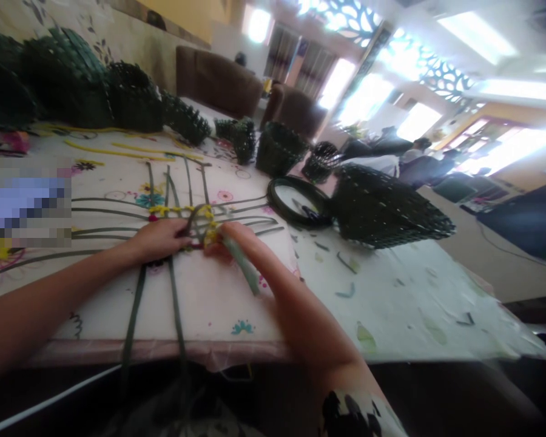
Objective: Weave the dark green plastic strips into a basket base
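Several dark green strips lie crossed on the flowered tablecloth, bound at their crossing by a thin yellow strand. My left hand rests on the crossing with its fingers curled down onto the strips. Just to the right, my right hand pinches a pale green strip that slants down toward the table's front edge. Two long green strips run off the near edge toward me.
Finished dark woven baskets stand at the right and along the far side, with a coil of green strip between them. Loose yellow strands and cut scraps litter the cloth. People sit far back right.
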Available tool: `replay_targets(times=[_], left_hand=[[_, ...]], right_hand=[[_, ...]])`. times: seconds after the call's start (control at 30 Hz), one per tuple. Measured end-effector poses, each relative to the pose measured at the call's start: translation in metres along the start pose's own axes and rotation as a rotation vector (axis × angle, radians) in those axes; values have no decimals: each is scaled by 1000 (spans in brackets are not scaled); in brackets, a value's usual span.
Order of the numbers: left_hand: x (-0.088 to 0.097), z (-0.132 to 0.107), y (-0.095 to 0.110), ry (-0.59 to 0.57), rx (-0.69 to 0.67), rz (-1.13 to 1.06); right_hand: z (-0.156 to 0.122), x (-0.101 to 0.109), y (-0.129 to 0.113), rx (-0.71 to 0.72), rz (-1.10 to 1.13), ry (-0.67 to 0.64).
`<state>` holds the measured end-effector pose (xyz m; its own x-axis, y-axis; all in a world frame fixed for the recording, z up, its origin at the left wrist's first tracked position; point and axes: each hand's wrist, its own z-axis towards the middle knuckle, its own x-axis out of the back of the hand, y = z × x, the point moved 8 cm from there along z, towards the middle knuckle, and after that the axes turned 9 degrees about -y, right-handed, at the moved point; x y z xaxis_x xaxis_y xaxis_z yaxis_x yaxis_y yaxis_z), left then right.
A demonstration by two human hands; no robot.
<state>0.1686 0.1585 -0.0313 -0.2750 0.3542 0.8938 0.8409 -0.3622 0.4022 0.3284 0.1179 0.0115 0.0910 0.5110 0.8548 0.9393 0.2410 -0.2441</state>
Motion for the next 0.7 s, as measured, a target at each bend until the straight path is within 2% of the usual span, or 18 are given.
replay_targets(times=[0.1, 0.23, 0.27, 0.37, 0.5, 0.7], left_hand=[[-1, -1, 2, -42, 29, -10], [3, -2, 7, -41, 15, -63], [3, -2, 8, -42, 12, -68], [2, -2, 7, -46, 9, -72], [0, -1, 4, -54, -12, -127], [-4, 2, -2, -54, -28, -152]], right_hand=[[-8, 7, 4, 103, -41, -27], [-3, 34, 14, 148, 35, 232], [2, 35, 12, 165, 68, 255], [24, 25, -7, 197, 99, 153], [46, 12, -34, 152, -73, 42], [64, 3, -47, 119, -262, -86]])
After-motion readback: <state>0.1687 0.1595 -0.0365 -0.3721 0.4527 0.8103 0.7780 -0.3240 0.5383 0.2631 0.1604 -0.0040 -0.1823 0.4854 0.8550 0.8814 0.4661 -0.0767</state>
